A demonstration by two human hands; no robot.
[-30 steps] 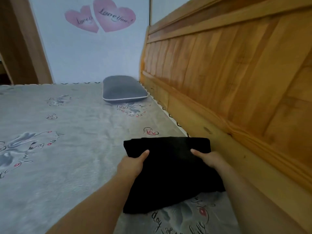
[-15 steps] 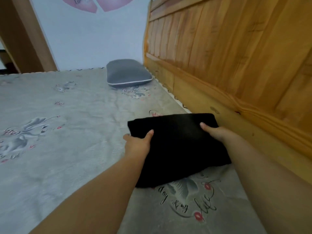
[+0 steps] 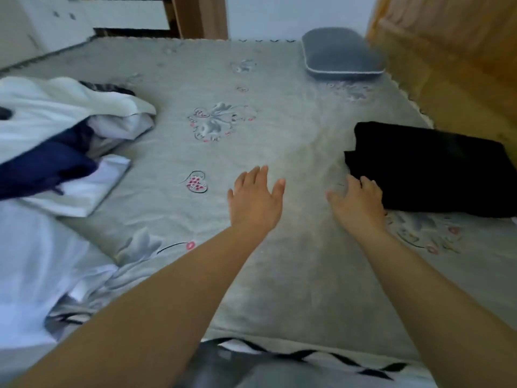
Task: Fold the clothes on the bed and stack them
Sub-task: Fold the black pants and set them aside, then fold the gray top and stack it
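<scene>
A folded black garment (image 3: 436,169) lies on the grey patterned bed (image 3: 279,141) at the right, close to the wooden headboard. My right hand (image 3: 356,201) is open just left of it, fingertips at its near left edge. My left hand (image 3: 256,200) hovers open over the bare sheet, holding nothing. At the left lies a loose heap of clothes: a white garment (image 3: 56,107), a navy one (image 3: 47,163) and a flat white piece (image 3: 84,189). More white cloth (image 3: 30,270) fills the near left.
A grey pillow (image 3: 340,56) sits at the far right of the bed. The wooden headboard (image 3: 453,51) runs along the right side. White drawers (image 3: 84,15) and a wooden door frame stand beyond the far edge. A black-and-white trim marks the near edge.
Both hands have let go of the black garment and drawn back to the left. My view has swung left, bringing the heap of unfolded clothes into sight.
</scene>
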